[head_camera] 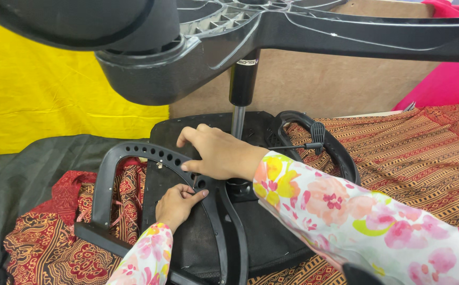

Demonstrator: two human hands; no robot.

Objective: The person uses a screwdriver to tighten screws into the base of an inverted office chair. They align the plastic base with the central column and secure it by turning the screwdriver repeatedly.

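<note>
An office chair lies upside down on a patterned cloth, its black seat underside (187, 243) facing up. My right hand (216, 153) presses down on the curved black armrest bracket (134, 153), which has a row of holes. My left hand (176, 203) pinches at a spot on the same bracket just below, fingers closed around something too small to make out. The gas cylinder (242, 87) rises from the seat to the black star base (272, 26) overhead.
A second armrest (340, 153) and a thin lever (298, 145) lie on the chair's right side. The red-brown patterned cloth (419, 153) covers the surface. Yellow fabric (39, 100), brown board (319, 79) and pink cloth (446, 84) stand behind.
</note>
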